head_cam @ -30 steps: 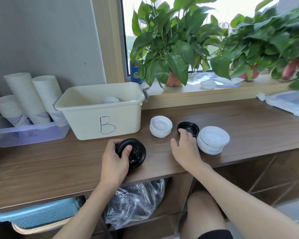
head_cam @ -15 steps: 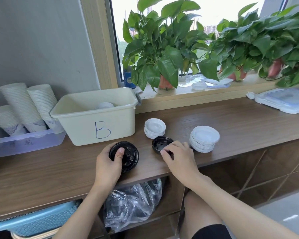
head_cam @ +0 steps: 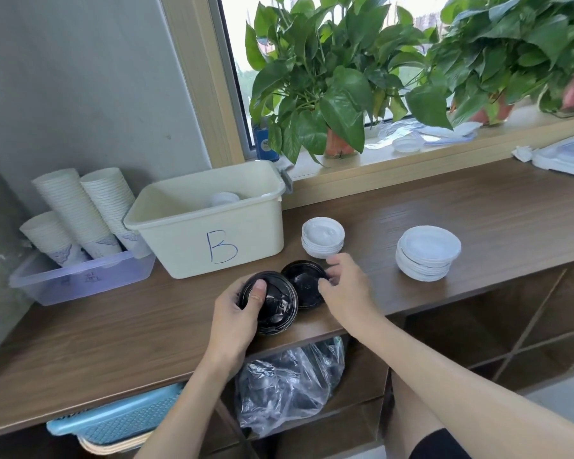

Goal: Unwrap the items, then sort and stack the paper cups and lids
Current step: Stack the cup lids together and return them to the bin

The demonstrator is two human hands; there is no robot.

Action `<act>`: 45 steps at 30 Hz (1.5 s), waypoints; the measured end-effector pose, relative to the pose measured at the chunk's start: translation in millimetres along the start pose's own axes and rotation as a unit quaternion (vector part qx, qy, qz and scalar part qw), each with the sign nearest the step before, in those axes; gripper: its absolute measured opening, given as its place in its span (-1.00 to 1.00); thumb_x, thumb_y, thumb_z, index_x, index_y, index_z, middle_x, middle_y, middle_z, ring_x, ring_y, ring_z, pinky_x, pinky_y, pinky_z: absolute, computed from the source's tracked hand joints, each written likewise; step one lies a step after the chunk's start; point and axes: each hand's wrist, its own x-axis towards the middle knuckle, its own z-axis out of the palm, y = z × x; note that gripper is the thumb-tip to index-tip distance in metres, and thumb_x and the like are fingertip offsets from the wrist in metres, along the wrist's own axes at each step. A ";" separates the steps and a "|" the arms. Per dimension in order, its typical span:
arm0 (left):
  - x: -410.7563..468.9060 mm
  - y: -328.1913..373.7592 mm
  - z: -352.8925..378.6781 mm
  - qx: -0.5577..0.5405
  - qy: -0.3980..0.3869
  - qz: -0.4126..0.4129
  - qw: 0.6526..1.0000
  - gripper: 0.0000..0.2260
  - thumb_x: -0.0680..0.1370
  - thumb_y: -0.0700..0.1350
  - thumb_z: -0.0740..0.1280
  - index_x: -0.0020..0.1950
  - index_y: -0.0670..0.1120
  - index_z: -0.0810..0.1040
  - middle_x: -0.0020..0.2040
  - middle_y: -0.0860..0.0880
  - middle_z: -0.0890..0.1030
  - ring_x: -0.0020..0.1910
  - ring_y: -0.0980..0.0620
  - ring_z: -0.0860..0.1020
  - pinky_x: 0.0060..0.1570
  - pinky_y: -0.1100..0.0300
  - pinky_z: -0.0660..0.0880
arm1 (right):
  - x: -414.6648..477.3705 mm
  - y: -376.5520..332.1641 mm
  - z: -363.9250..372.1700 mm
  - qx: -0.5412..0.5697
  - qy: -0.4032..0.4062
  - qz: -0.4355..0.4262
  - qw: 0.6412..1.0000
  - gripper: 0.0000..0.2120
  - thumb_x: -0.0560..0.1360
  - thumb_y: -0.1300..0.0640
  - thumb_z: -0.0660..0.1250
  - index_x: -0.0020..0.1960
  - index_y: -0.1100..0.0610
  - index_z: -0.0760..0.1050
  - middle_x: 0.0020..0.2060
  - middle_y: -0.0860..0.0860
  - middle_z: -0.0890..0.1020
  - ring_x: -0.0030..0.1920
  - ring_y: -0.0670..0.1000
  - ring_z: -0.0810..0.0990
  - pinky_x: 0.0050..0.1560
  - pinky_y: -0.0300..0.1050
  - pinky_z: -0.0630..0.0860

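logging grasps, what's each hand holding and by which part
Left hand grips the black lid stack by its left rim, thumb on top. Right hand pinches the single black lid at its right edge.

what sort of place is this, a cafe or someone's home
Probably an office pantry or drinks counter, though that is not certain: a long wooden counter, tall stacks of paper cups, piles of white lids and potted plants along the back.

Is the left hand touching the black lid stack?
Touching. Head view shows the left hand gripping the black lid stack, thumb pressed on top, fingers curled round its rim.
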 end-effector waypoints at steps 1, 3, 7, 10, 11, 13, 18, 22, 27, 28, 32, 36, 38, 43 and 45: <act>-0.1 0.6 0.4 0.002 -0.005 0.008 1.000 -0.82 0.61 -0.09 0.30 0.11 -0.11 0.64 -0.01 -0.03 0.72 0.03 0.01 0.65 0.09 0.15 0.56 | -0.5 -1.7 3.4 0.025 -0.008 -0.010 1.000 -0.68 0.50 0.25 0.33 0.24 0.11 0.44 -0.04 -0.02 0.58 -0.11 -0.09 0.52 -0.17 -0.38 0.40; -0.5 2.0 1.5 0.006 -0.007 0.030 0.999 -0.84 0.62 -0.09 0.28 0.12 -0.05 0.62 0.01 0.07 0.71 0.05 0.12 0.63 0.09 0.28 0.52 | -1.4 -3.5 10.4 0.063 -0.031 -0.043 0.997 -0.74 0.50 0.25 0.34 0.18 0.10 0.52 -0.05 -0.04 0.60 -0.08 -0.09 0.56 -0.06 -0.34 0.47; 1.3 -0.8 2.5 0.022 0.002 0.059 0.998 -0.82 0.61 0.00 0.22 0.19 0.05 0.49 0.05 0.21 0.63 0.10 0.25 0.55 0.13 0.37 0.44 | -2.4 -10.2 15.9 0.105 -0.073 -0.086 0.988 -0.81 0.55 0.21 0.28 0.08 0.01 0.57 -0.02 -0.06 0.62 -0.05 -0.12 0.57 0.03 -0.17 0.53; 2.6 -1.8 1.9 0.066 -0.003 0.093 0.994 -0.78 0.62 0.01 0.17 0.25 0.03 0.42 0.09 0.13 0.59 0.13 0.23 0.52 0.18 0.35 0.40 | -6.8 -17.7 12.9 0.152 -0.146 -0.082 0.974 -0.83 0.61 0.08 0.18 0.13 -0.03 0.52 -0.10 -0.12 0.63 -0.11 -0.18 0.56 -0.03 -0.12 0.53; 3.2 -1.7 1.9 0.074 -0.005 0.102 0.992 -0.79 0.63 -0.01 0.16 0.25 0.05 0.41 0.10 0.11 0.58 0.12 0.23 0.52 0.16 0.37 0.38 | -9.1 -19.0 12.5 0.165 -0.174 -0.077 0.968 -0.81 0.60 0.01 0.19 0.18 -0.05 0.48 -0.07 -0.15 0.62 -0.08 -0.22 0.56 -0.01 -0.22 0.51; 3.2 -0.7 2.7 0.082 -0.020 0.109 0.990 -0.75 0.63 -0.03 0.17 0.31 0.07 0.36 0.09 0.08 0.58 0.10 0.22 0.53 0.13 0.42 0.37 | -11.3 -18.2 14.2 0.137 -0.200 -0.098 0.965 -0.73 0.55 -0.06 0.28 0.24 -0.09 0.41 -0.01 -0.21 0.60 0.00 -0.30 0.54 0.00 -0.43 0.43; 6.5 -9.3 1.1 0.076 -0.028 0.105 0.991 -0.50 0.54 0.24 0.29 0.34 -0.05 0.45 0.13 0.12 0.63 0.17 0.19 0.57 0.16 0.36 0.44 | -10.3 -14.1 24.5 0.069 -0.175 -0.145 0.971 -0.59 0.51 -0.15 0.29 0.31 -0.06 0.40 0.13 -0.18 0.57 0.17 -0.23 0.50 0.19 -0.23 0.43; 6.8 -13.5 0.7 0.087 -0.013 0.102 0.991 -0.70 0.53 0.00 0.32 0.25 0.03 0.46 0.09 0.12 0.63 0.13 0.11 0.59 0.15 0.30 0.46 | -10.5 -13.3 28.2 0.032 -0.182 -0.160 0.970 -0.61 0.55 -0.10 0.18 0.35 -0.05 0.32 0.18 -0.12 0.50 0.23 -0.14 0.43 0.26 -0.15 0.37; 3.7 -10.4 3.8 0.136 -0.016 0.103 0.985 -0.61 0.56 -0.01 0.23 0.38 -0.03 0.39 0.22 0.12 0.57 0.20 0.33 0.49 0.17 0.49 0.34 | -8.6 -17.0 33.3 0.065 -0.159 -0.150 0.974 -0.70 0.58 0.15 0.25 0.30 0.09 0.35 0.09 -0.05 0.56 0.12 -0.08 0.51 0.14 -0.21 0.41; 3.6 -11.4 4.9 0.149 -0.016 0.101 0.983 -0.57 0.57 0.00 0.21 0.43 -0.07 0.36 0.27 0.09 0.53 0.22 0.39 0.44 0.17 0.53 0.30 | -8.1 -17.3 34.2 0.067 -0.154 -0.150 0.974 -0.70 0.57 0.17 0.25 0.29 0.10 0.35 0.09 -0.03 0.56 0.12 -0.07 0.51 0.15 -0.21 0.41; 2.9 -14.1 8.0 0.170 -0.010 0.110 0.979 -0.62 0.61 -0.09 0.18 0.43 -0.11 0.35 0.28 0.04 0.50 0.24 0.39 0.41 0.20 0.54 0.26 | -7.4 -17.2 33.4 0.070 -0.146 -0.158 0.974 -0.72 0.55 0.24 0.26 0.26 0.13 0.37 0.05 -0.02 0.56 0.08 -0.07 0.51 0.08 -0.35 0.39; 3.6 -11.2 9.6 0.155 0.019 0.116 0.981 -0.70 0.57 -0.36 0.24 0.22 -0.05 0.41 0.07 0.15 0.55 0.07 0.37 0.50 0.07 0.54 0.33 | -9.8 -18.4 33.1 0.055 -0.136 -0.179 0.973 -0.72 0.51 0.31 0.28 0.20 0.16 0.40 -0.02 -0.01 0.56 -0.01 -0.07 0.49 -0.01 -0.43 0.34; 3.9 -10.7 10.4 0.152 0.029 0.110 0.982 -0.66 0.54 -0.43 0.25 0.17 -0.04 0.42 0.02 0.15 0.56 0.02 0.33 0.52 0.05 0.51 0.35 | -10.0 -18.9 34.1 0.053 -0.129 -0.187 0.972 -0.73 0.48 0.34 0.29 0.16 0.18 0.42 -0.07 0.00 0.56 -0.06 -0.08 0.47 -0.04 -0.42 0.34; 2.6 -10.8 9.3 0.151 0.023 0.109 0.982 -0.71 0.55 -0.34 0.27 0.19 -0.04 0.43 0.03 0.06 0.58 0.03 0.26 0.53 0.07 0.43 0.38 | -9.5 -19.9 35.2 0.058 -0.115 -0.193 0.973 -0.78 0.46 0.35 0.32 0.09 0.18 0.45 -0.15 0.01 0.57 -0.12 -0.07 0.47 -0.09 -0.38 0.35; 1.3 -8.9 9.8 0.164 0.003 0.109 0.980 -0.70 0.56 -0.17 0.25 0.30 -0.05 0.41 0.13 0.09 0.57 0.12 0.28 0.51 0.11 0.46 0.36 | -8.6 -19.3 34.4 0.064 -0.111 -0.190 0.973 -0.77 0.47 0.35 0.31 0.09 0.17 0.45 -0.14 0.00 0.58 -0.11 -0.08 0.49 -0.09 -0.39 0.36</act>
